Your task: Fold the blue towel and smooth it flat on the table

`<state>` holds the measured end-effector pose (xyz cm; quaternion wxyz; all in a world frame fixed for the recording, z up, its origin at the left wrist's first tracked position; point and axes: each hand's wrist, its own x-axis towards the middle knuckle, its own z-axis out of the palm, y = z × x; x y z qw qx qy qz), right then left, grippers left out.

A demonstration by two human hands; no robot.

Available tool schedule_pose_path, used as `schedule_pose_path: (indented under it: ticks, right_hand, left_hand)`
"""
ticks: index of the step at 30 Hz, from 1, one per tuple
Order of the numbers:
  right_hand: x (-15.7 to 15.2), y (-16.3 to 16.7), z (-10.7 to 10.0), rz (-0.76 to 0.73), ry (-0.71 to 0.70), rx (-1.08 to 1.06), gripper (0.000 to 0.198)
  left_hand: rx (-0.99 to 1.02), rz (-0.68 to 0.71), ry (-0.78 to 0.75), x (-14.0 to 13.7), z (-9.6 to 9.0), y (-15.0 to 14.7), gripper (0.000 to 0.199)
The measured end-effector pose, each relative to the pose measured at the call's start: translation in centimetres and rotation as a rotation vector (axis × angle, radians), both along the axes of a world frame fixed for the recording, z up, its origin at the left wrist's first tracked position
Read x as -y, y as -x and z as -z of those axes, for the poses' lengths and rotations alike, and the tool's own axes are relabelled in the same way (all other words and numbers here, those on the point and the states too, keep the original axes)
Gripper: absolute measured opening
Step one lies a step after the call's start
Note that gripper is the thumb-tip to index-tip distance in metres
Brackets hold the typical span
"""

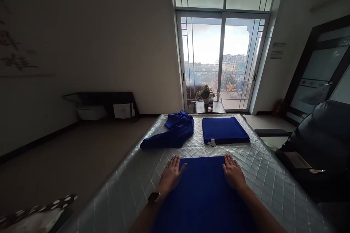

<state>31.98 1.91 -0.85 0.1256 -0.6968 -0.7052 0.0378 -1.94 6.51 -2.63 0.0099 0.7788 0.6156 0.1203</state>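
A blue cloth (203,193) lies flat and smooth on the silver quilted mattress (262,174), stretching toward me. My left hand (171,173) rests flat on its far left corner, fingers extended and thumb apart. At the far right corner my right hand (233,171) lies palm down, its fingers also stretched out. Neither hand is gripping the fabric. Beyond them, a neatly folded stack of blue cloth (225,130) has white tags at its near edge. To its left sits a crumpled blue cloth (179,129), one end trailing leftward.
Past the mattress's far edge, a small table (202,107) bears a potted plant (205,92) and a bottle (210,101) before glass sliding doors. A dark armchair (322,142) stands at the right. A low black shelf (109,107) is along the left wall.
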Motion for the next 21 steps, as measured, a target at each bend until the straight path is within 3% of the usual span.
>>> schedule_pose_path:
  ticks: [14,21]
  right_hand:
    - [0.1,0.4,-0.9,0.004,0.071,0.067,0.067]
    - [1.8,0.5,-1.7,-0.007,0.091,0.094,0.068]
  left_hand:
    - [0.028,0.016,-0.079,-0.4,1.0,0.2,0.086]
    - [0.042,0.003,-0.107,-0.9,1.7,0.3,0.087]
